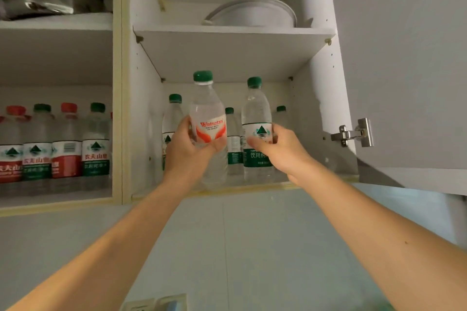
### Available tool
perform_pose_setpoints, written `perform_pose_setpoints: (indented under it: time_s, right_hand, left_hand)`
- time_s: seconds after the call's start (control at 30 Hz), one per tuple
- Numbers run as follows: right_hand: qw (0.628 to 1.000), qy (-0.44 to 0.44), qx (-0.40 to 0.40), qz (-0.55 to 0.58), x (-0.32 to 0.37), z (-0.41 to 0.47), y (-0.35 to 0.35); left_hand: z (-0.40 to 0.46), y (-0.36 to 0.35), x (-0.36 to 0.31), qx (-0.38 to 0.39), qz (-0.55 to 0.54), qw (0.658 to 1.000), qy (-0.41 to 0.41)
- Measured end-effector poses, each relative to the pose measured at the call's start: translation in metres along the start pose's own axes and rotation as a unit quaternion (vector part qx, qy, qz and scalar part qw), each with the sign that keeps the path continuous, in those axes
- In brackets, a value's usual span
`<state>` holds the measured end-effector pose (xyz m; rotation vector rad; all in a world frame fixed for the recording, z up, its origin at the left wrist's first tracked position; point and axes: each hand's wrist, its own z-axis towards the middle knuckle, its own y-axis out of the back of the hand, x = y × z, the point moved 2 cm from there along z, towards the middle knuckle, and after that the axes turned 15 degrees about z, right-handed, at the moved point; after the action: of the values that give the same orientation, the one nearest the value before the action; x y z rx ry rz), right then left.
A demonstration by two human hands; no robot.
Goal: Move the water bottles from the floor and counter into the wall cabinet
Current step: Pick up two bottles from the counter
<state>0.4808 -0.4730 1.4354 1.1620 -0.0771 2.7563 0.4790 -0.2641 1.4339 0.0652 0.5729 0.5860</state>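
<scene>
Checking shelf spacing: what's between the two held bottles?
Head view: a smaller green-capped bottle stands farther back on the shelf, showing in the gap between the Wahaha bottle and the green-label bottle.

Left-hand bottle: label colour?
White with red-orange print, on the bottle in the left hand; head view.

Bottles (174,129) on cabinet shelf (252,188)

Two upright green-capped bottles (208,118) held at cabinet (316,98); others perhaps behind.
</scene>
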Motion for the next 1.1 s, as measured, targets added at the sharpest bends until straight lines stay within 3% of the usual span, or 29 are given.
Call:
perform_pose_setpoints:
  time_s: [0.4, 0.7, 0.93, 1.1]
  right_hand:
    - [0.996, -0.066, 0.057, -0.015, -0.033, 0.049, -0.006]
    - [0.994, -0.083, 0.066, -0.004, -0.039, 0.054, -0.006]
    - [0.994, -0.090, 0.063, 0.003, -0.041, 0.055, -0.007]
    - [0.994, -0.093, 0.063, -0.009, -0.037, 0.053, -0.006]
  left_hand:
    - [0.068, -0.037, 0.024, 0.144, 0.078, 0.986, 0.027]
    - [0.074, -0.047, 0.031, 0.160, 0.105, 0.977, 0.095]
    - [0.069, -0.052, 0.033, 0.144, 0.106, 0.980, 0.086]
    - [0.059, -0.046, 0.028, 0.173, 0.123, 0.975, 0.069]
